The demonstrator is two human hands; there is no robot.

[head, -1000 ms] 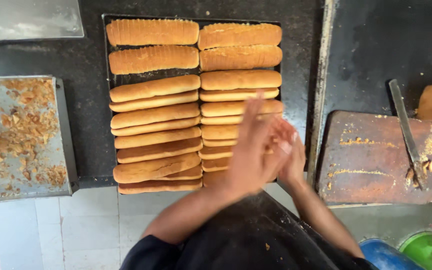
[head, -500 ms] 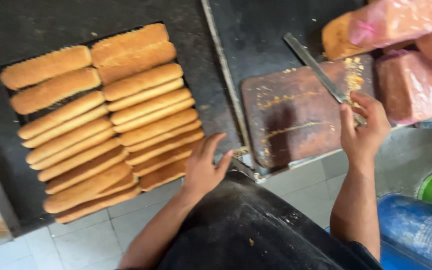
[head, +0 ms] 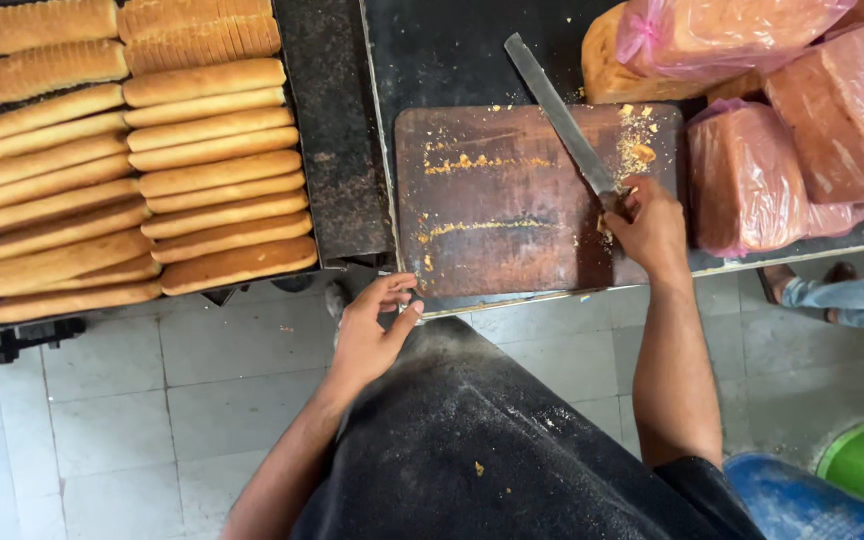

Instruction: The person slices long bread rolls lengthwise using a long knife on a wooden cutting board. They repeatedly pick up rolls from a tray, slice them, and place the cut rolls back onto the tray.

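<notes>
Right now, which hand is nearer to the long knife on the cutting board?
Right. The right hand grips the handle of the long knife at the board's right side. The left hand hangs open off the counter's front edge, below the brown cutting board, touching nothing.

right hand [head: 649,228]: a second ago it hovers with the other hand over the long bread loaves [head: 132,165]; now it is closed round the handle of the long knife [head: 564,120] on the brown cutting board [head: 512,200].
left hand [head: 372,330]: off the loaves, now open and empty at the near edge of the bench [head: 342,130], just beside the board's corner.
view: swung rightward; pink-wrapped loaves [head: 802,130] now show beside the board.
</notes>
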